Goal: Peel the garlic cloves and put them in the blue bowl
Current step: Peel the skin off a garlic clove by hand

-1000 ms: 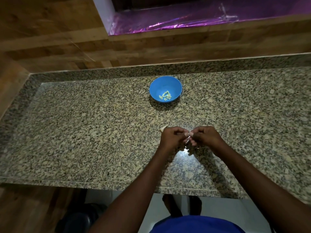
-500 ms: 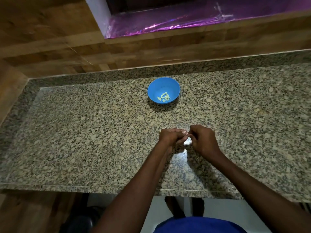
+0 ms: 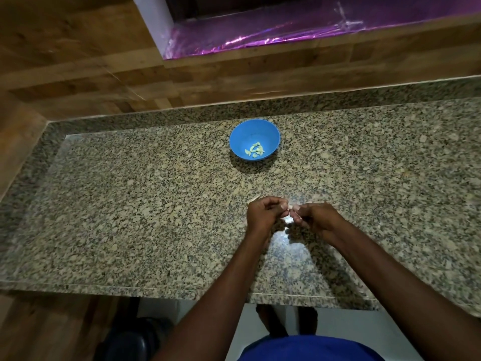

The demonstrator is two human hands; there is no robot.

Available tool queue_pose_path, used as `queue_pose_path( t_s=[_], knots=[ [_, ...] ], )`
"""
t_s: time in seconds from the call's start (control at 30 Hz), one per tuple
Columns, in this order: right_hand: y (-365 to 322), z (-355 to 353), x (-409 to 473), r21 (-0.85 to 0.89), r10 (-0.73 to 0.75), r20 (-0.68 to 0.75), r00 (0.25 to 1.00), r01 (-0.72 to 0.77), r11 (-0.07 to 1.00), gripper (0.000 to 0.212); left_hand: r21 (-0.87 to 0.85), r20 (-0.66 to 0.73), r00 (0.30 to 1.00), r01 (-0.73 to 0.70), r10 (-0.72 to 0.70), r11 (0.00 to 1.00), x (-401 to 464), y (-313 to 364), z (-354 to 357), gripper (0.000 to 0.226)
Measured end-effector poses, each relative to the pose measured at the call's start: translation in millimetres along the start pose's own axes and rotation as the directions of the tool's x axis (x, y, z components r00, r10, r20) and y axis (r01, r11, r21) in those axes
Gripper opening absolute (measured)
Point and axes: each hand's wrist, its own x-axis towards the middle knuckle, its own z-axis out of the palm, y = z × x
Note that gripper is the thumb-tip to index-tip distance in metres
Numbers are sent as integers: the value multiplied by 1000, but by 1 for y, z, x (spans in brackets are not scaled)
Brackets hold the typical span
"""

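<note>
Both hands meet over the near-middle of the granite countertop (image 3: 130,204), fingertips touching. Left hand (image 3: 264,213) has fingers curled in, knuckles up, thumb and forefinger pinching a small pale garlic clove (image 3: 289,206) at the point where the hands join. Right hand (image 3: 316,217) is curled the same way and pinches the clove from the other side — so both are clamped on one clove, most of it hidden by the fingers. Both forearms run up from the bottom edge and converge in a V, wrists low, just above the stone. A pale sliver, likely a piece of garlic skin (image 3: 253,198), pokes out just behind the left knuckles. The blue bowl (image 3: 243,134) sits well beyond the hands, toward the back of the counter, upright — a small heap of peeled cloves (image 3: 254,150) lies in its bottom. Wood-panelled wall (image 3: 78,74) behind, with a purple reflective sheet (image 3: 286,32) above it.
</note>
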Motion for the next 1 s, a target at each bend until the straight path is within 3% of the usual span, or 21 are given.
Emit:
queue_pose_path(
  t_s=[0.17, 0.3, 0.53, 0.73, 0.87, 1.0],
  knots=[
    [3, -2, -2, -7, -1, -58, 998, 1, 1000, 7, 39, -48, 998, 32, -30, 999, 1, -4, -4, 15],
    [7, -7, 1, -80, -37, -70, 997, 31, 996, 14, 251, -72, 997, -23, 42, 968, 1, -9, -9, 18],
    [9, -9, -9, -190, -141, -6, 990, 137, 972, 13, 681, -37, 979, -124, 202, 722, -1, -17, -10, 12],
    [9, -10, -11, -325, -262, 10, 965, 251, 912, 5, 598, 41, 988, -142, 147, 789, 0, -15, -17, 14],
    [13, -12, -7, -445, -339, 39, 940, 320, 836, 5, 641, 54, 981, -175, 184, 748, -1, -14, -18, 7],
    [16, -13, -3, -457, -354, 52, 934, 337, 823, 5, 440, 8, 997, -76, 80, 895, -6, -12, -15, 10]
  ],
)
